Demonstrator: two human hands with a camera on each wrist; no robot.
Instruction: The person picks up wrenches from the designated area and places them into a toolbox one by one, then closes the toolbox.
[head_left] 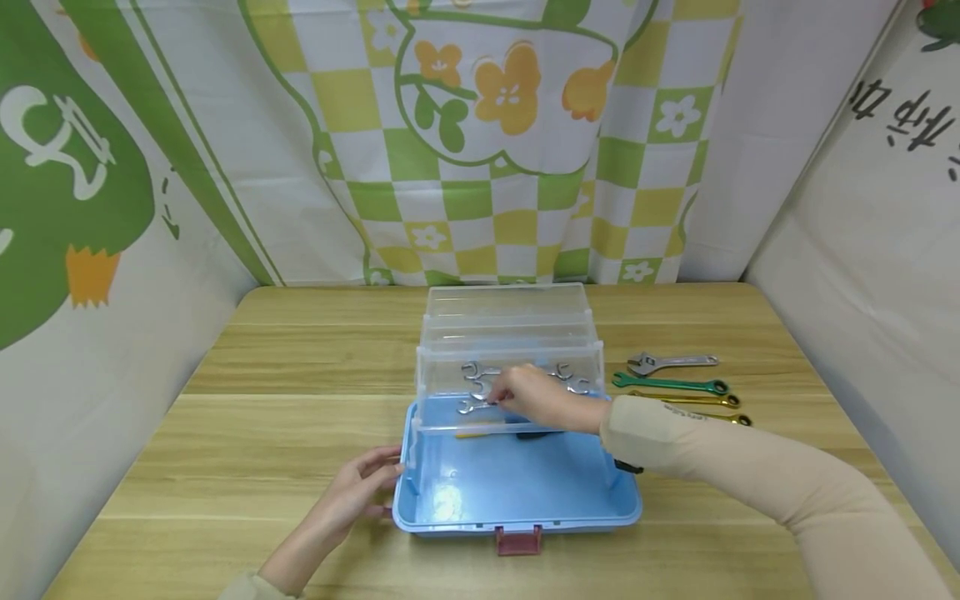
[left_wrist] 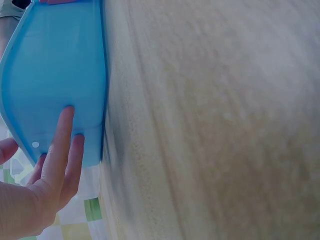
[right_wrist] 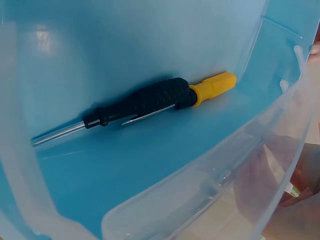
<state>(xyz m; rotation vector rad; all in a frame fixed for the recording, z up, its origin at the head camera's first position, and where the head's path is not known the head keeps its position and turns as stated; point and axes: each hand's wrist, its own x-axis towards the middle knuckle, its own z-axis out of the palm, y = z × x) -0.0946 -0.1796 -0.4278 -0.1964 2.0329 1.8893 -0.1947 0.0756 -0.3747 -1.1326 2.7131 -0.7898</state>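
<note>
A blue toolbox [head_left: 525, 492] stands open, its clear plastic trays [head_left: 510, 337] raised toward the back. My left hand [head_left: 360, 483] rests against the box's left wall, fingers straight on the outside and thumb by the rim. Reaching over the front tray, my right hand [head_left: 532, 396] pinches a small silver open-end wrench [head_left: 474, 407]; the hand hides its other end. More silver open-end wrenches [head_left: 471, 370] lie around the fingers in the tray. On the box floor, a black-handled screwdriver [right_wrist: 145, 102] lies alongside a yellow-handled one [right_wrist: 215, 88].
Right of the box lie an adjustable wrench [head_left: 671, 362], a green wrench [head_left: 671, 383] and gold wrenches [head_left: 720, 401], partly behind my right sleeve [head_left: 697, 442]. A dark red latch [head_left: 518, 542] hangs at the box's front. A patterned curtain [head_left: 510, 208] backs the wooden table [head_left: 300, 375].
</note>
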